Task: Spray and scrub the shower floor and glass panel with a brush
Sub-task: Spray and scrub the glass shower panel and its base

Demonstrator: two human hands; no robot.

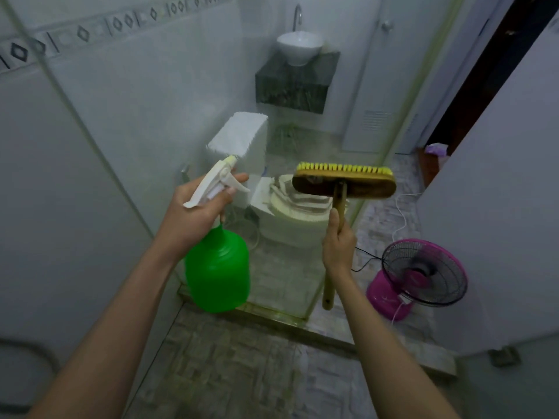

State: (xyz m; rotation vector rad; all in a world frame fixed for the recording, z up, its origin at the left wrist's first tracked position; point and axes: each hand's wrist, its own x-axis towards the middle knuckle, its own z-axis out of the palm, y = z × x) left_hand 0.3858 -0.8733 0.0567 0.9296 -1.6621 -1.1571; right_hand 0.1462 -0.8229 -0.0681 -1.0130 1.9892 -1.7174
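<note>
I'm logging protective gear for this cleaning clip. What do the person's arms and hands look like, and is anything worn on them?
Both forearms are bare as far as the view shows: no sleeves reach into frame. The left hand and right hand wear no gloves, and no watch, ring or bracelet is visible.

You are standing in a small domestic bathroom. A toilet (pixel 272 189) with its cistern sits behind a clear glass panel (pixel 145 122) that closes off the shower area. White wall tiles (pixel 60 164) carry a patterned border strip (pixel 90 31) near the top. A round vessel basin (pixel 299 46) with a curved tap (pixel 297 15) rests on a dark stone shelf (pixel 295 83). The floor (pixel 230 364) is mottled tile. A pink household fan (pixel 420 276) stands by the open doorway (pixel 475 86)
</note>
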